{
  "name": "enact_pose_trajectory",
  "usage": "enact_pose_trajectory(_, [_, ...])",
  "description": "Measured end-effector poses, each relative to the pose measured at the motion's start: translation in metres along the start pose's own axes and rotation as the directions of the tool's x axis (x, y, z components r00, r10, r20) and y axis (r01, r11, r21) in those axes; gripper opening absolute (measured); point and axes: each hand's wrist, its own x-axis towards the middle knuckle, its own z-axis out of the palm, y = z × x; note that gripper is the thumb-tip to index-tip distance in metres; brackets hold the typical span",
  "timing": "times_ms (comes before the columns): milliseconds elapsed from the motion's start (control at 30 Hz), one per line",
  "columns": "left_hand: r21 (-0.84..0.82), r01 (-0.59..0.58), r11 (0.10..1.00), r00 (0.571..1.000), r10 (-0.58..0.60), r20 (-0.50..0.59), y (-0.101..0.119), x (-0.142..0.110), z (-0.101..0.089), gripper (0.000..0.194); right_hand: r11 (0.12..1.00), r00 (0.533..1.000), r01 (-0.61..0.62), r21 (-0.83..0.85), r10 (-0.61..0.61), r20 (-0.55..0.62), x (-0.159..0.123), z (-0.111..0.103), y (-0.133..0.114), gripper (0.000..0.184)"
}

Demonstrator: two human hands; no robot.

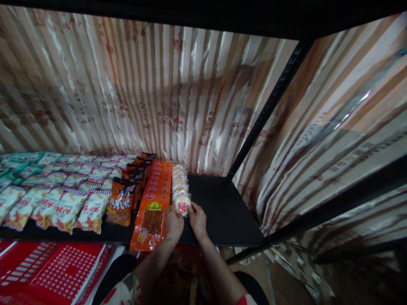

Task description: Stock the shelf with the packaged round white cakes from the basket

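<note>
Between my two hands is a small clear packet with a round white snack and a red label, at the front end of a row of like packets on the black shelf. My left hand is closed at the packet's left edge, its fingers partly hidden. My right hand pinches the right edge. Close by on the left lie overlapping orange snack packs, the front one showing brown sticks through a window.
Further left stand rows of white snack bags and dark orange bags. A black shelf post rises at the right, and a shelf edge crosses overhead. Red baskets sit below left. Striped sheeting hangs behind.
</note>
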Motion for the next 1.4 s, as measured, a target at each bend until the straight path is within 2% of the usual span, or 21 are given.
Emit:
enact_pose_trajectory(300, [0.028,-0.012,1.0,1.0,0.013,-0.015,0.001,0.006,0.003,0.042,0.997,1.0,0.008,-0.076,-0.006,0.022,0.005,0.001,-0.006,0.037])
enact_pose_trajectory(667, [0.051,-0.046,0.998,0.998,0.049,-0.047,-0.007,0.012,0.01,0.039,0.978,0.998,0.011,-0.207,0.001,0.058,0.006,0.001,-0.013,0.034])
enact_pose_trajectory(933, [0.18,-0.064,0.982,0.998,0.066,-0.007,-0.006,0.01,0.013,0.042,0.955,0.997,0.051,-0.293,-0.033,0.065,0.005,0.004,-0.011,0.035])
enact_pose_trajectory(1033, [0.197,-0.094,0.976,0.995,0.097,-0.005,-0.008,0.008,0.015,0.044,0.952,0.998,0.04,-0.303,-0.023,0.06,0.005,0.005,-0.011,0.036])
enact_pose_trajectory(1200, [0.205,-0.184,0.961,0.978,0.2,-0.062,-0.011,0.0,0.021,0.05,0.949,0.999,0.027,-0.313,-0.013,0.046,0.004,0.006,-0.012,0.036])
enact_pose_trajectory(1400, [0.276,-0.285,0.918,0.954,0.299,-0.007,-0.019,-0.002,0.027,0.049,0.972,0.999,0.019,-0.235,-0.011,0.035,0.001,0.007,-0.011,0.042])
